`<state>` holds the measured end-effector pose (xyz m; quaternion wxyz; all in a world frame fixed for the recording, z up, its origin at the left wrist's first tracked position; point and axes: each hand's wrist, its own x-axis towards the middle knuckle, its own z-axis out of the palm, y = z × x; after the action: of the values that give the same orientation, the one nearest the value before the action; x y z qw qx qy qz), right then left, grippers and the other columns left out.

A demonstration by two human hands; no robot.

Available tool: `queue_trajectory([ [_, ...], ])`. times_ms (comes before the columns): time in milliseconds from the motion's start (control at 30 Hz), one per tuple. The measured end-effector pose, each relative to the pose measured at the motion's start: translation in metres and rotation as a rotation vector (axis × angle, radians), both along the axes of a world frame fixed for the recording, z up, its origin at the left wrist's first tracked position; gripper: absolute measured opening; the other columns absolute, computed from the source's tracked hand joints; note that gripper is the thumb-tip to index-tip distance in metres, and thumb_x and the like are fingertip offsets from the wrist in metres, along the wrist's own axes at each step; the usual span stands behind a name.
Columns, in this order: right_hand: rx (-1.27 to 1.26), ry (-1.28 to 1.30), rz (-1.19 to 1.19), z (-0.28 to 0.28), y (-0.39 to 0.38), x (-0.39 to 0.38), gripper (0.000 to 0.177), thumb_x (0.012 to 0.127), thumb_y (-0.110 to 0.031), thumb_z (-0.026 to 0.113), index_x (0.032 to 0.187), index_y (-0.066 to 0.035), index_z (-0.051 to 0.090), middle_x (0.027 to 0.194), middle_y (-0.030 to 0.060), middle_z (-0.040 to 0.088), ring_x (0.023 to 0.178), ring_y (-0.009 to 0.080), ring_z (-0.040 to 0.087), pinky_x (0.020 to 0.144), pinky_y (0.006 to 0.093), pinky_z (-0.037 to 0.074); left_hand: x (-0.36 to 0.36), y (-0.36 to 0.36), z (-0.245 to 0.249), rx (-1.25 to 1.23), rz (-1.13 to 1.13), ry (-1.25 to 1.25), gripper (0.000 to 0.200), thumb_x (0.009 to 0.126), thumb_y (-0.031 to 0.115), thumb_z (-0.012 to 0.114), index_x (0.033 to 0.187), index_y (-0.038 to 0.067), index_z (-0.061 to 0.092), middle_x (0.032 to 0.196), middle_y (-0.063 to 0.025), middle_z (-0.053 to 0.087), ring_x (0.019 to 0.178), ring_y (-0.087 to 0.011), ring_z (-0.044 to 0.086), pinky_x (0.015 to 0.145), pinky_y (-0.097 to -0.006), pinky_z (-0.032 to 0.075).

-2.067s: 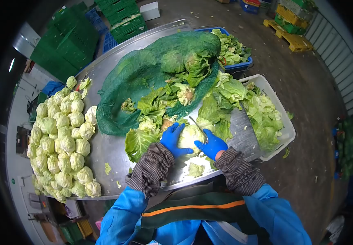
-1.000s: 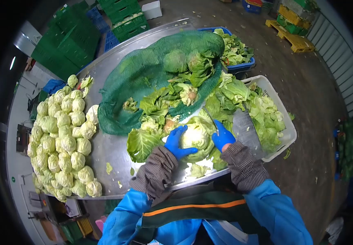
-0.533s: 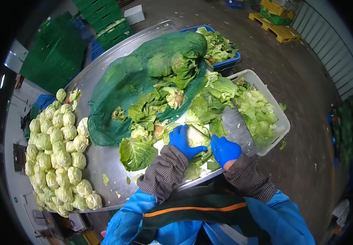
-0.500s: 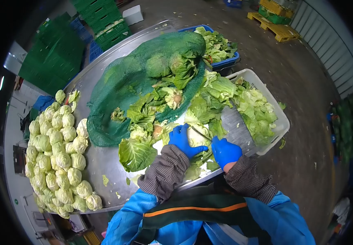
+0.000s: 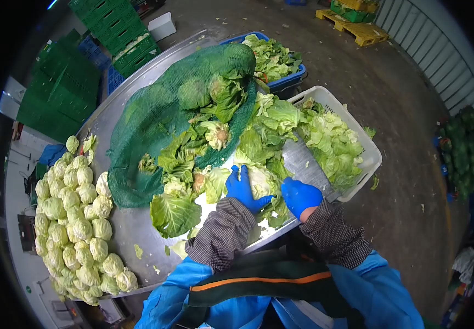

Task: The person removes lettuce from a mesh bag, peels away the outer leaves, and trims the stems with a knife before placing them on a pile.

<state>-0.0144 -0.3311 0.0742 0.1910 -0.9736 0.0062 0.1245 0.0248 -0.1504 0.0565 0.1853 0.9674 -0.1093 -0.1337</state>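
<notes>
My left hand (image 5: pixel 246 190), in a blue glove, lies with fingers spread against a pale cabbage (image 5: pixel 261 181) near the table's front edge. Just right of it, my right hand (image 5: pixel 300 196), also gloved in blue, is closed in a fist; what it grips is hidden in this view. Loose green leaves (image 5: pixel 259 143) lie beyond both hands. Left of my left hand are a large outer leaf (image 5: pixel 174 215) and a cut stem end. Behind them, a green net bag (image 5: pixel 154 107) holds more cabbages.
Trimmed cabbages (image 5: pixel 78 225) are piled at the table's left end. A white crate (image 5: pixel 370 143) of leaves stands at the right, with a blue crate (image 5: pixel 292 80) of leaves behind it. Green crates (image 5: pixel 108 22) are stacked at the back left. A yellow pallet (image 5: pixel 357 31) is farther off.
The view has shifted slightly. The dark blade seen over the cabbage between my hands no longer shows. My right hand is still closed, and my left stays on the cabbage.
</notes>
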Motion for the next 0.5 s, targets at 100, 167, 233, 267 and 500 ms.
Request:
queue_trajectory([
  [100,-0.075,0.098,0.045,-0.01,0.006,-0.01,0.019,0.088,-0.022,0.046,0.096,-0.006,0.054,0.082,0.0183,0.064,0.074,0.0335,0.065,0.061,0.0451,0.052,0.003,0.006,-0.007,-0.052,-0.013,-0.027,0.118,0.056,0.061,0.076,0.138,-0.006,0.023,0.136,-0.0358,0.026,0.127,-0.0482,0.029,0.106,-0.0477,0.026],
  [167,-0.097,0.037,-0.028,-0.037,0.0,-0.005,0.021,0.09,-0.026,0.044,0.093,-0.008,0.054,0.08,0.018,0.064,0.071,0.0366,0.063,0.061,0.0467,0.05,0.002,0.008,-0.014,-0.072,-0.019,-0.043,0.118,0.056,0.061,0.076,0.137,-0.007,0.023,0.137,-0.037,0.025,0.128,-0.0487,0.028,0.107,-0.0474,0.026],
  [233,0.003,0.002,-0.088,-0.047,-0.006,0.006,0.022,0.091,-0.026,0.042,0.092,-0.008,0.054,0.083,0.0182,0.064,0.072,0.0376,0.063,0.063,0.0473,0.05,-0.003,0.009,-0.017,-0.09,-0.026,-0.072,0.118,0.057,0.061,0.076,0.137,-0.007,0.023,0.137,-0.0375,0.025,0.128,-0.0487,0.028,0.107,-0.0472,0.026],
  [267,0.071,0.022,-0.051,-0.05,-0.008,0.008,0.026,0.091,-0.03,0.042,0.094,-0.008,0.055,0.085,0.0192,0.064,0.076,0.0395,0.062,0.065,0.048,0.049,-0.004,0.01,-0.018,-0.109,-0.031,-0.095,0.117,0.057,0.061,0.076,0.137,-0.007,0.023,0.137,-0.0381,0.024,0.127,-0.049,0.028,0.106,-0.0478,0.026],
  [500,0.196,-0.014,0.018,0.017,0.013,0.018,0.041,0.088,-0.044,0.047,0.109,-0.009,0.053,0.093,0.0192,0.063,0.085,0.0393,0.06,0.074,0.0483,0.048,-0.018,0.02,-0.031,-0.21,-0.056,-0.183,0.12,0.052,0.054,0.082,0.137,-0.006,0.024,0.142,-0.0334,0.017,0.128,-0.047,0.027,0.107,-0.0474,0.025],
])
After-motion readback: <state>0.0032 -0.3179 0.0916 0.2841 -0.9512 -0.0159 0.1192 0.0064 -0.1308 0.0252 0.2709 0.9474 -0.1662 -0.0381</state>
